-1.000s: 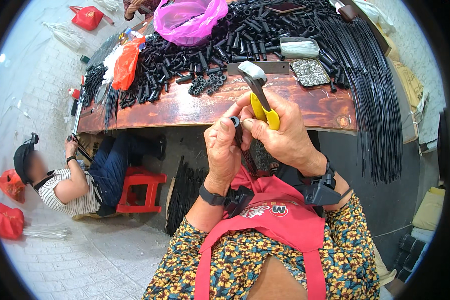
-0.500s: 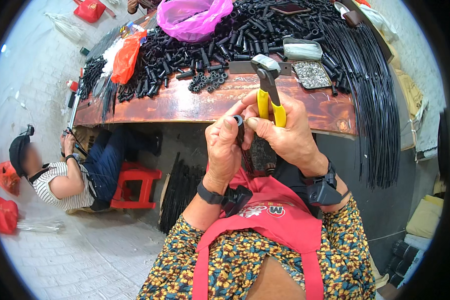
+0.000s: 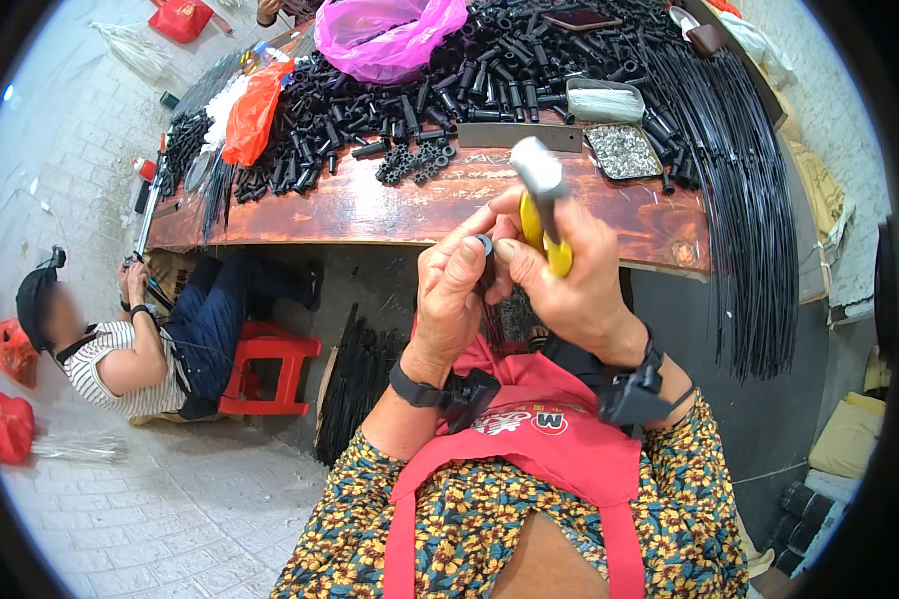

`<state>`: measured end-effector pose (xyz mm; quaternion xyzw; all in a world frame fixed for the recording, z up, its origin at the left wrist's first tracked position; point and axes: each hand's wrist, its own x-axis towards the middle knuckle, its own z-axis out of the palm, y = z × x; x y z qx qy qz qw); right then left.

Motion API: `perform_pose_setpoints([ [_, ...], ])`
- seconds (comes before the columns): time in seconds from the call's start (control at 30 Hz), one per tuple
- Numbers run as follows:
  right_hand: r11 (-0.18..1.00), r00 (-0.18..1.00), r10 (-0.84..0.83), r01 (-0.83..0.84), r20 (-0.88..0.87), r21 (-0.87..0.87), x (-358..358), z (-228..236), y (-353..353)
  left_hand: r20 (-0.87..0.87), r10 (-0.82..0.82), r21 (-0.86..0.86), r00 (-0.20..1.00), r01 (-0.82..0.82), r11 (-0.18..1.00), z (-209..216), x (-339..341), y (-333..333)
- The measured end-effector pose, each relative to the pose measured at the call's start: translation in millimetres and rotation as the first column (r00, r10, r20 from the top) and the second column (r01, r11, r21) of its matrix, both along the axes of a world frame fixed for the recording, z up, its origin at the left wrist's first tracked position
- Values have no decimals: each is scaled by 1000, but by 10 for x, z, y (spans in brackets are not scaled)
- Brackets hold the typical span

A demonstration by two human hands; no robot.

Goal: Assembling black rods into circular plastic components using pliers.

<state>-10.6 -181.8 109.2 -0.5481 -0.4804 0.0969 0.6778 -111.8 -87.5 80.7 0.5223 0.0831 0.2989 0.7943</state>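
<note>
In front of the table's near edge, my left hand (image 3: pixel 447 295) is closed, pinching a black tubular part (image 3: pixel 486 245) whose round greyish end shows between thumb and fingers. My right hand (image 3: pixel 581 285) touches fingertips with it, thumb and forefinger pressed against the same part. Lodged in the right palm are yellow-handled pliers (image 3: pixel 531 218), their dark head tilted up and wrapped in something whitish at the tip. The fingers hide most of the part's length, and whatever else the right fingertips pinch cannot be made out.
Black tubular parts (image 3: pixel 509 60) heap over the wooden table (image 3: pixel 669 225). Near them lie a pink bag (image 3: pixel 390 45), a metal tray of small pieces (image 3: pixel 624 152) and a clear box (image 3: pixel 605 101). Long black strands (image 3: pixel 759 220) overhang the right edge. A seated person (image 3: pixel 135 354) works at left.
My right wrist has turned, swinging the pliers' head slightly right and down so the handles look foreshortened. The black part has shifted a little right between my fingers.
</note>
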Motion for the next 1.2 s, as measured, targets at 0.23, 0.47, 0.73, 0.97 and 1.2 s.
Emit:
perform_pose_setpoints([
  [0.23, 960, 947, 269, -278, -175, -23, 143, -63, 40, 0, -115, -52, 993, 115, 992, -11, -34, 149],
  [0.47, 901, 952, 287, -307, -110, -307, 292, 110, -74, -70, 45, -21, 997, -46, 999, -52, -80, 206],
  [0.73, 754, 760, 234, 252, 607, -607, 278, 4, -292, -147, 60, -62, 987, -70, 996, -73, -105, 219],
  [0.97, 779, 694, 184, 330, 696, -534, 168, -32, -181, -211, 128, -53, 969, -142, 988, -38, -106, 257],
  [1.2, 782, 649, 84, 427, 756, -454, 83, -66, -103, -230, 215, -3, 949, -222, 975, -109, -116, 243],
])
